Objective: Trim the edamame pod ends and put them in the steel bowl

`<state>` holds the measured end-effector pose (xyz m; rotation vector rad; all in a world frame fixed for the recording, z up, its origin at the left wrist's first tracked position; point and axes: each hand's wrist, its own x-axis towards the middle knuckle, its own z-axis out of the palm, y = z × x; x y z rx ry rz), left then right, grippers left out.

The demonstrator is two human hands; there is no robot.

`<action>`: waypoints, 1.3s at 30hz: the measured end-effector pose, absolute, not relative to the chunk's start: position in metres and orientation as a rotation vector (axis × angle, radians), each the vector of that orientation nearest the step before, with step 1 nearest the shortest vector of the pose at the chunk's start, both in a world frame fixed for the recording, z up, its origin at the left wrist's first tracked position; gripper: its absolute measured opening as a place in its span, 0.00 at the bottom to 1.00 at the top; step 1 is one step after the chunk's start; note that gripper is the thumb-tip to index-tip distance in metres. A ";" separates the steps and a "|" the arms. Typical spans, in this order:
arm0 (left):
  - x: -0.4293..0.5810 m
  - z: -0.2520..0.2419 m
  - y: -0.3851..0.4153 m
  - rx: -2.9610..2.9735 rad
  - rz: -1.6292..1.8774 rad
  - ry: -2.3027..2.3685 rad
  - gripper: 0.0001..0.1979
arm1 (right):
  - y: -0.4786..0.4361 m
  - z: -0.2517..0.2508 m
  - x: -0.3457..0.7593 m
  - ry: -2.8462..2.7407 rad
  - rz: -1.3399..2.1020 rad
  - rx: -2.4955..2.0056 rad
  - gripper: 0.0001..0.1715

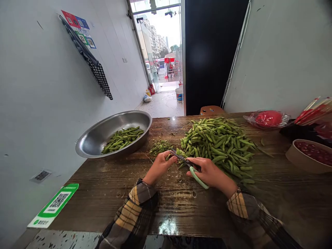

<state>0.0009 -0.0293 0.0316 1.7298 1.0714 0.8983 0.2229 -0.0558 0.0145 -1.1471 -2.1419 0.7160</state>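
Scissors [191, 169] gripped in right hand [209, 172], left hand [161, 167] pinching a green pod [168, 157], plus a massive pod pile [218, 141] on the counter [103, 197].

My right hand [207, 172] grips green-handled scissors [181, 157], the blades pointing across to my left hand [161, 166]. Between left thumb and fingers I pinch a pod [168, 156], right by the blade tips. Just beyond that hand, trimmings [161, 147] lie on the wooden table [109, 193]. A heap of pods [218, 138] spreads just beyond my right hand. To my left, a steel bowl [90, 143] holds more pods. A tub [298, 157] stands far right; a QR card [55, 205] lies at the left edge.
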 end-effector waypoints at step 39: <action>0.003 0.032 -0.028 0.701 1.057 0.837 0.17 | -0.049 0.010 0.222 -1.852 0.805 -1.243 0.29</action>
